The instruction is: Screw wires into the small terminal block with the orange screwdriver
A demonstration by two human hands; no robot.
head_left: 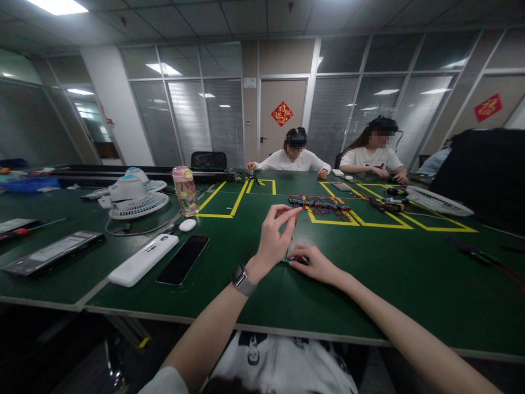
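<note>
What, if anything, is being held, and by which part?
The left grip holds an orange-handled tool, probably a screwdriver, by its handle. The right grip is at a small green board; whether it holds it cannot be told.

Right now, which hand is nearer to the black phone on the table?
Left. The left hand is to the right of the black phone; the right hand is farther to the right.

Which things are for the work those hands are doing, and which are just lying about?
Seem to be for the work:
- orange-handled tool in the left hand
- small green board at the right hand
- wired circuit boards, probably

Just lying about:
- black smartphone
- pink-lidded bottle
- white fans
</note>
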